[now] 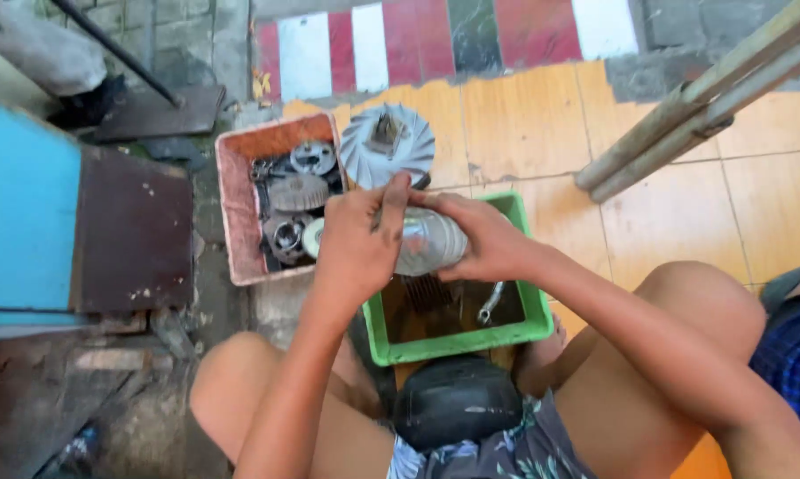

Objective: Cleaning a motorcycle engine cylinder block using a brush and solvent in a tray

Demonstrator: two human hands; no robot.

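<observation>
Both hands closed on one grey metal part over the green tray: left hand gripping its end, right hand wrapped round its body.

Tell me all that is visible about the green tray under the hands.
The green tray is a rectangular plastic-looking bin with a bright rim and dirty brown inside. It sits on the orange tiled floor between the person's knees, beside a pink tray of metal parts. Inside lie a ribbed dark part and a metal wrench. Above it, the left hand and right hand grip a clear plastic bottle. Neither hand visibly touches the tray.
</observation>
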